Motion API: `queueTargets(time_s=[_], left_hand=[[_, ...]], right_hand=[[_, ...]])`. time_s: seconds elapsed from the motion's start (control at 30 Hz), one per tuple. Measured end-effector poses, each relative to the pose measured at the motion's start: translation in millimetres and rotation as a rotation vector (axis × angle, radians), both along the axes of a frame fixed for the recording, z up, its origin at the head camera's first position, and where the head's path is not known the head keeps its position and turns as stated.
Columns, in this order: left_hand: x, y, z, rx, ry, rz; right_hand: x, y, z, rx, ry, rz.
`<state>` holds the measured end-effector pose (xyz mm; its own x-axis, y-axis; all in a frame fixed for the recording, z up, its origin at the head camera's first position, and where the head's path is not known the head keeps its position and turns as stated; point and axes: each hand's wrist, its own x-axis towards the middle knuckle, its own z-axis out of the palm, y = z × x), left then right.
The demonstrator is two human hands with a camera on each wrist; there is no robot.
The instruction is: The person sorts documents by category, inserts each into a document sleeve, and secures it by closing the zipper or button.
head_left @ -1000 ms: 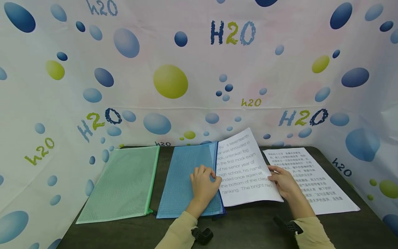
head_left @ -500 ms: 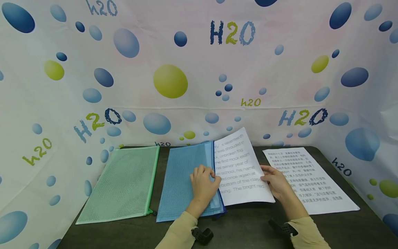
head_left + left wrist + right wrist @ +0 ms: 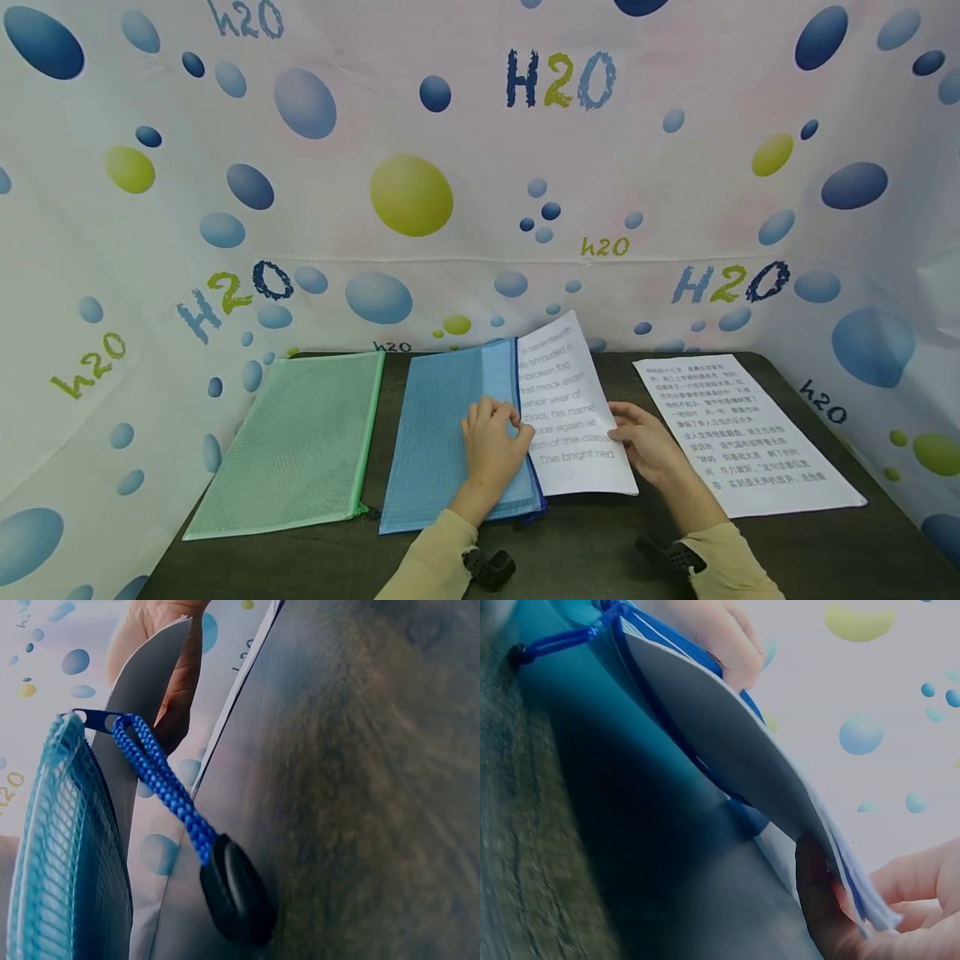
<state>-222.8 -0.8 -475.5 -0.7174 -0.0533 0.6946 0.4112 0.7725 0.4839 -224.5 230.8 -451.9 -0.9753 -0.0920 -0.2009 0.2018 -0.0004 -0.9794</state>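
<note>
White paper (image 3: 570, 408), printed in large English type, is partly inside the blue mesh pouch (image 3: 431, 442): its nine o'clock part goes in at the pouch's three o'clock edge, and the rest sticks out, bowed and raised off the desk (image 3: 585, 550). My right grip (image 3: 651, 446) pinches the paper at its four o'clock edge, thumb and fingers on opposite faces. My left grip (image 3: 495, 446) lies over the pouch, thumb and fingertips pinching its dark blue edge where the paper enters.

At the pouch's five o'clock corner hangs a zip pull, a braided blue cord (image 3: 169, 787) ending in a black tab (image 3: 236, 892).

Further out, at three o'clock, a second printed sheet (image 3: 750, 433) in Chinese characters lies flat on the desk, apart from the paper I hold. At nine o'clock, just beside the blue pouch, lies a green mesh pouch (image 3: 292, 450). Cream sleeves (image 3: 431, 562) cover my forearms, with a black device (image 3: 489, 569) at each wrist. At twelve o'clock, behind the desk, stands a pale backdrop (image 3: 480, 125) of blue and lime bubbles and "H2O" lettering.
</note>
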Motion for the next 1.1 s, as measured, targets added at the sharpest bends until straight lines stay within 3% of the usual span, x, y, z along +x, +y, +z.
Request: queueTargets(time_s=[0.47, 0.77, 1.1], left_hand=[[0.9, 0, 1.4, -0.002, -0.017, -0.002], [0.5, 0, 0.0, -0.012, 0.012, -0.001], [1.8, 2, -0.8, -0.038, 0.017, -0.007]], right_hand=[[0.2, -14, -6.0, -0.081, -0.004, 0.039], [-1.7, -28, -11.5, -0.117, -0.019, 0.057], [-4.0, -39, -13.8, -0.105, -0.017, 0.079]])
